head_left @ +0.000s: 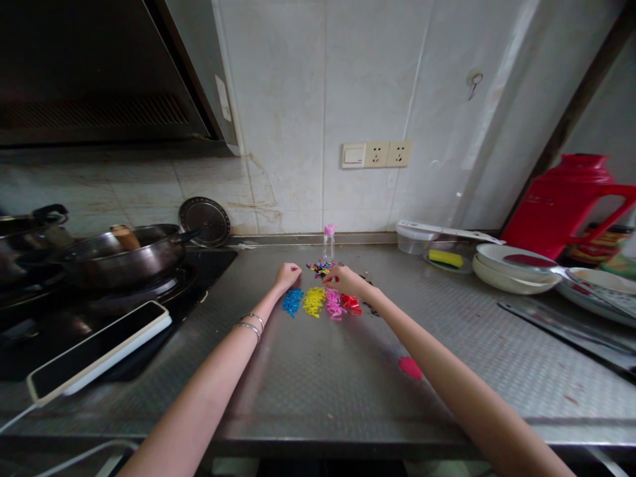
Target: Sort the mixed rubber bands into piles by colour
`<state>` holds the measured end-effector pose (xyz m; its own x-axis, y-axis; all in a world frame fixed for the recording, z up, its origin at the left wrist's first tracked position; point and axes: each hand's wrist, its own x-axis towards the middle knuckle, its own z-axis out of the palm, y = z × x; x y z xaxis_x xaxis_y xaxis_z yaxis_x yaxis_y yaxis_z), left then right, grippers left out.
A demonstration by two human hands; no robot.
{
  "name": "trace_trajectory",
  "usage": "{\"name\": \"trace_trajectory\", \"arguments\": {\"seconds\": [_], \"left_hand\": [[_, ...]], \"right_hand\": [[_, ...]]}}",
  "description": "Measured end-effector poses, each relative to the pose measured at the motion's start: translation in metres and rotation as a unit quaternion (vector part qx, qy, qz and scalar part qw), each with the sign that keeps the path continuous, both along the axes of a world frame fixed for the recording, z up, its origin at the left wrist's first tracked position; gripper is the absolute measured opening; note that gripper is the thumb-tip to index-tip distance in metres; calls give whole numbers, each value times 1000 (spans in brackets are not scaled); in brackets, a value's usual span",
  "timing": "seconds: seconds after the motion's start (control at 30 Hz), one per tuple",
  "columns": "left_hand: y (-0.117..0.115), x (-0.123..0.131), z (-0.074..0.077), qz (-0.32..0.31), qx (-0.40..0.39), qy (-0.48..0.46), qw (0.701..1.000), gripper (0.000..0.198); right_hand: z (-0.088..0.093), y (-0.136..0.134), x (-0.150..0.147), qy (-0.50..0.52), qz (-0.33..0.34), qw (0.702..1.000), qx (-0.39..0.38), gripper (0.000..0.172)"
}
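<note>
Small piles of what look like little rubber bands lie on the steel counter: a blue pile (293, 302), a yellow pile (314, 302), a pink pile (334, 305) and a red pile (352, 305). A few dark bands (371, 309) show partly behind my right forearm. Behind these sits a mixed-colour heap (320, 267). My left hand (288, 275) is closed at the heap's left, above the blue pile. My right hand (344, 279) reaches over the heap's right side, fingers pinched; whatever they hold is too small to name. A clear bottle with a pink cap (328, 242) stands behind the heap.
On the left are a stove with a pan (124, 258) and a propped phone (99, 351). To the right stand a plastic tub (415, 240), a yellow sponge (445, 258), stacked bowls (514, 271), a knife (561, 331) and a red thermos (546, 205). A pink patch (410, 368) marks the counter.
</note>
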<state>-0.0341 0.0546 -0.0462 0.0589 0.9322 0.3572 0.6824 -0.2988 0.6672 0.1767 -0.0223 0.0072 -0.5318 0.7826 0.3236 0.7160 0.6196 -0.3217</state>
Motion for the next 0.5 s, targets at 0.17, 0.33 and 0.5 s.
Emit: {"name": "trace_trajectory", "arguments": {"seconds": [0.17, 0.33, 0.5], "left_hand": [[3, 0, -2, -3, -5, -1, 1000, 23], [2, 1, -2, -5, 0, -6, 1000, 23], [-2, 1, 0, 1, -7, -6, 1000, 22]], "right_hand": [[-5, -3, 26, 41, -51, 998, 23, 23], [-12, -3, 45, 73, -86, 993, 40, 26], [-11, -15, 30, 48, -11, 996, 80, 22]]}}
